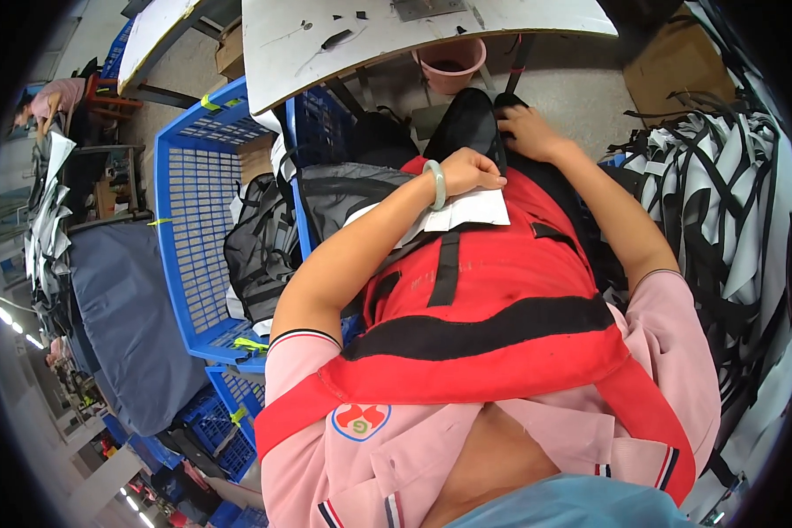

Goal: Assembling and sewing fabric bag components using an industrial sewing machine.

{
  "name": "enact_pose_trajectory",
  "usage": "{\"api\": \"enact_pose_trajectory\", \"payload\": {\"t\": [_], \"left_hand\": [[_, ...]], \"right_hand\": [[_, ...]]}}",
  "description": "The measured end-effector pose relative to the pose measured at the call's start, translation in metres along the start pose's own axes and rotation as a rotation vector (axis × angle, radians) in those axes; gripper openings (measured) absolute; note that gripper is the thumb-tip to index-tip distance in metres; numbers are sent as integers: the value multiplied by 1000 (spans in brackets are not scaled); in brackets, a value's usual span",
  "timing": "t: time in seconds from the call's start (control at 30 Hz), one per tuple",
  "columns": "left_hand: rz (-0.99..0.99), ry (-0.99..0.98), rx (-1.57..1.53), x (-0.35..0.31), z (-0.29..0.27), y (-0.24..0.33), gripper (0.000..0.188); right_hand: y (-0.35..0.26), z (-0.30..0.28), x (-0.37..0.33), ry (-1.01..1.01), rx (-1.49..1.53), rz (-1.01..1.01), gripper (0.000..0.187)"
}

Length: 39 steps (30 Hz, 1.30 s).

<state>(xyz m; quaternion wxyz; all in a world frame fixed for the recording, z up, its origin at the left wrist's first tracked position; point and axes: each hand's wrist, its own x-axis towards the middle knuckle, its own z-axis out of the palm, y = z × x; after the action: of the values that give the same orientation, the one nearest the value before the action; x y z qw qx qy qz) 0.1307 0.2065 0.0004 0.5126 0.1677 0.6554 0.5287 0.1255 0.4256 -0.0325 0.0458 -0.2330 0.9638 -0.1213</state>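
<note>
My left hand (472, 172), a pale bangle on its wrist, is closed with the fingertips pinched on a white fabric piece (477, 209) over my lap. A dark strip edges part of this piece. Beyond and to the right, my right hand (531, 134) rests against dark cloth over my knee. Its fingers are bent and slightly apart, and I see nothing held in them. A red apron (502, 273) with black bands covers my lap. Grey and black fabric (348, 195) lies left of the white piece, partly under my left forearm.
On my left stands a blue plastic basket (204, 238) containing grey-black bag pieces (268, 251). A white worktable (396, 40) is ahead, with a pink bucket (450, 66) below it. White and black strips (704, 194) are piled at right, near a cardboard box (678, 69). Another person (59, 99) bends at far left.
</note>
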Motion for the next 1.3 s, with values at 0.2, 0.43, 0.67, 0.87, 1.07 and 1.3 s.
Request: {"api": "enact_pose_trajectory", "payload": {"t": [0.2,0.43,0.67,0.87,1.07,1.3], "left_hand": [[-30,5,-2,-1,2,-4,14],[-1,225,-33,-33,-37,-5,17],[-20,373,-435,-78,-80,-23,16],[-42,379,-527,-72,-85,-30,13],[-101,443,-511,-75,-80,-28,11],[-89,446,-491,-65,-81,-28,13]], "right_hand": [[-23,10,37,-252,-268,-17,32],[10,85,76,-467,-76,298,39],[85,138,70,-488,108,358,37],[46,149,114,-164,491,682,70],[5,196,145,-133,586,674,57],[72,189,121,-106,546,421,29]]}}
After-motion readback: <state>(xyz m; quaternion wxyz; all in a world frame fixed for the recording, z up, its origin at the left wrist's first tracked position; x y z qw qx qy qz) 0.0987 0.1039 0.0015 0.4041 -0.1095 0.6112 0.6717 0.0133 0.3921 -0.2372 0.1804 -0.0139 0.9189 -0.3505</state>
